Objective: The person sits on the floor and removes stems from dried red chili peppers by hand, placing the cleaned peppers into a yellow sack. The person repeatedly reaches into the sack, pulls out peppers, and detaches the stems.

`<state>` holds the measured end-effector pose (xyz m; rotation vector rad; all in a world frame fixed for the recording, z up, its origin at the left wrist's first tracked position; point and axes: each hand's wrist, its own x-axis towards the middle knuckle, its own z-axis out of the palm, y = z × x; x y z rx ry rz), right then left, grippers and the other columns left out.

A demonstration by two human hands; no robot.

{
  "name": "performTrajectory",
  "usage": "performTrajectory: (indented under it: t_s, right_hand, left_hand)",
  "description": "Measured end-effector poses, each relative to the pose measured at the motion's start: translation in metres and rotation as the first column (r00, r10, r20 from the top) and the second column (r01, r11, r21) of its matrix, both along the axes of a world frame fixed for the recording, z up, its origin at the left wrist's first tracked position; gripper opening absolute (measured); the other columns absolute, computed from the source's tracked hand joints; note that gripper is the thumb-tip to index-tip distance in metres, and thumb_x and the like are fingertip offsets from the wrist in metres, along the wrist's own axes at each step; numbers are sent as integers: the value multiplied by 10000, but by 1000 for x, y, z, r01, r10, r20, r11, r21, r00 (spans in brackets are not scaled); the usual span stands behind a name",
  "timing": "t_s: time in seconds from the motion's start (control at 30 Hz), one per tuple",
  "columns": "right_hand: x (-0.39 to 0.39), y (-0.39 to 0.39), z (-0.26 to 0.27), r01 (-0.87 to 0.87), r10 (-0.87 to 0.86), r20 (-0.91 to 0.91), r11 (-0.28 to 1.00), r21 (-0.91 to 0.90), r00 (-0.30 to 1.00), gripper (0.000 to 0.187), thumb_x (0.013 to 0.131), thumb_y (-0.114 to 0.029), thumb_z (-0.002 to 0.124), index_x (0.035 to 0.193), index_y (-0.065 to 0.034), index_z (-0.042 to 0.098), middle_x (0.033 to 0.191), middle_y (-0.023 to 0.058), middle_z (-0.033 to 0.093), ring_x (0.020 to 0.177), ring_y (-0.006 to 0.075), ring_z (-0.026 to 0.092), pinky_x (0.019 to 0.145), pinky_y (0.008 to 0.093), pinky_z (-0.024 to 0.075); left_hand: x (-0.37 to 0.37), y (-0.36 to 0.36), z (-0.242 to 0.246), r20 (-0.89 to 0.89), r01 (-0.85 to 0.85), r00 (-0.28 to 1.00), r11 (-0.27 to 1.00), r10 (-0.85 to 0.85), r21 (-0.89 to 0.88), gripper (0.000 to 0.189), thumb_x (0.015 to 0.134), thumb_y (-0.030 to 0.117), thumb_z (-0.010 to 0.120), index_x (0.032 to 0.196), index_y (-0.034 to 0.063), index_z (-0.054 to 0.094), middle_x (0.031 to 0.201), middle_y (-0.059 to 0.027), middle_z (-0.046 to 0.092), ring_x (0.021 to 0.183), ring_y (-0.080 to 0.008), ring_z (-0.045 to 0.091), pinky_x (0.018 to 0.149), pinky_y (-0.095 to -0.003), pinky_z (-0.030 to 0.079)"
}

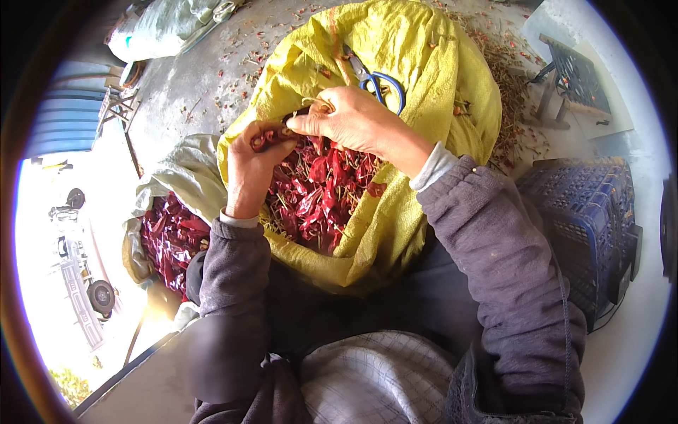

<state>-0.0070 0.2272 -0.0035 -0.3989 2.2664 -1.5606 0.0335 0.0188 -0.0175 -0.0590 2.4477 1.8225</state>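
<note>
Dried red chili peppers (323, 185) with pale stems fill the mouth of a yellow woven sack (360, 259) before me. Above its left side my left hand (253, 164) is closed around several dried chilies (271, 139), whose cut or stem ends show. My right hand (355, 119) meets it from the right, thumb and fingers pinching a thin pale stem (318, 100) at the chilies. Scissors with blue handles (389, 87) lie on the sack's folded cloth just behind my right hand. Part of the right fingertips is hidden.
A whitish woven sack (183, 159) of darker red chilies (172, 233) stands at the left. At the right are a blue plastic crate (588, 212) and a small stool or rack (577, 74). Stem scraps (508, 79) litter the concrete floor (196, 79); another wrapped sack (164, 26) lies at the far left.
</note>
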Motion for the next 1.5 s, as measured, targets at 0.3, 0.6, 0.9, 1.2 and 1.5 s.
performTrajectory:
  t_s: [0.3,0.6,0.9,1.2,1.5]
  right_hand:
    - [-3,-18,-7,121,-97,-414,992,32,905,397,910,-375,696,940,20,685,814,211,698,768,375,684,677,435,521]
    - [5,-29,-7,231,-13,-755,955,185,655,199,889,-230,630,800,-54,658,729,142,682,692,327,689,645,445,538]
    - [4,-41,-4,324,-416,-341,899,-296,843,310,884,-273,588,763,7,643,718,239,653,700,397,668,657,475,515]
    - [-26,19,57,546,-314,446,465,-697,838,261,1033,-289,539,968,-49,616,855,61,669,680,148,654,585,252,547]
    - [-19,20,46,385,-261,284,689,-614,922,257,961,-141,617,1144,34,575,974,106,650,765,157,676,640,251,587]
  left_hand:
    - [-5,8,18,-132,-9,991,988,-12,-156,288,786,13,797,1057,11,698,880,18,687,790,-62,601,756,-227,512]
    - [-12,7,30,8,93,996,967,-94,-238,214,852,103,756,1029,-6,706,803,-8,691,741,-45,583,698,-240,495]
    - [-7,11,30,34,-3,999,912,-12,411,147,945,83,657,1069,5,666,835,-65,686,727,-169,679,665,-272,538]
    - [-11,-12,-20,219,-9,975,984,-30,176,98,921,115,684,874,40,642,749,-37,637,611,-116,603,667,-283,532]
    - [-2,4,-98,240,378,914,473,-326,-796,590,672,164,810,1236,73,664,970,-243,698,910,-389,686,833,-426,551]
